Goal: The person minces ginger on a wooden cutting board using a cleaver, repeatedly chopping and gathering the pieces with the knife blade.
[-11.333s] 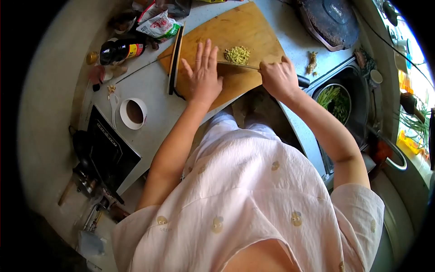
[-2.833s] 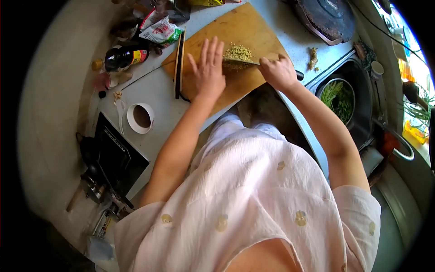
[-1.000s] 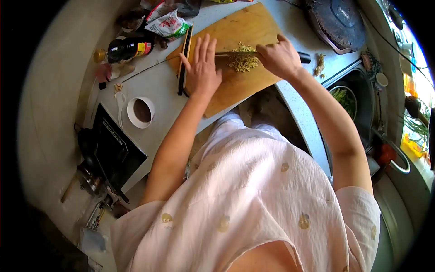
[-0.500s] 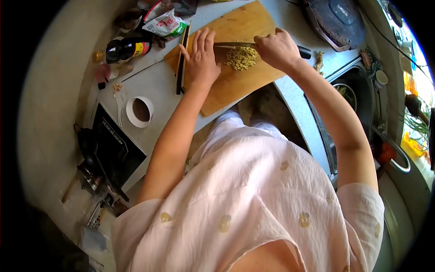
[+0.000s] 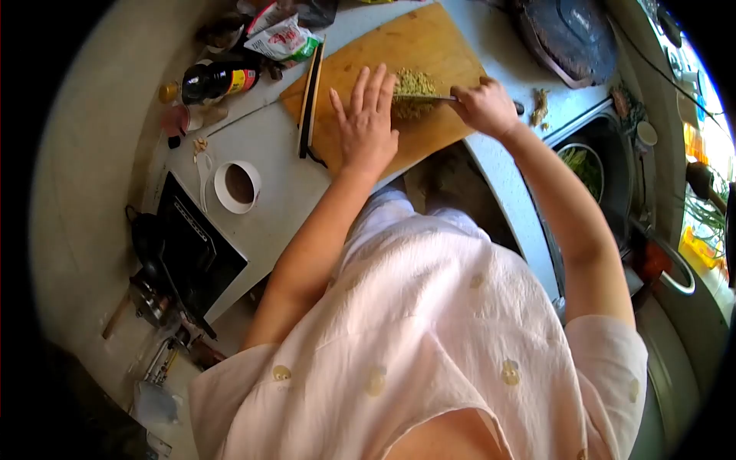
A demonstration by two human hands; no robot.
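My right hand (image 5: pixel 484 109) is wrapped round the dark handle of a kitchen knife (image 5: pixel 425 97). The blade points left and lies across a pile of finely chopped yellow-green food (image 5: pixel 415 83), whose kind I cannot make out. My left hand (image 5: pixel 369 123) is stretched out flat with fingers apart at the blade's far end; whether it presses on the blade is hidden. Under both hands is a wooden cutting board (image 5: pixel 368 52). Left of my left hand, a long black and light-coloured strip (image 5: pixel 310 100) lies along the board's edge.
A white cup of brown liquid (image 5: pixel 239 186) and a white spoon (image 5: pixel 203 180) stand left, near a black cooktop (image 5: pixel 201 238). A dark sauce bottle (image 5: pixel 218 82) and a food packet (image 5: pixel 282 40) lie upper left. At right are a round dark pan (image 5: pixel 567 34) and a sink (image 5: pixel 613 153) holding greens.
My right hand and the knife have moved down and slightly right, so the blade now crosses the pile's middle. My left hand has shifted right and down.
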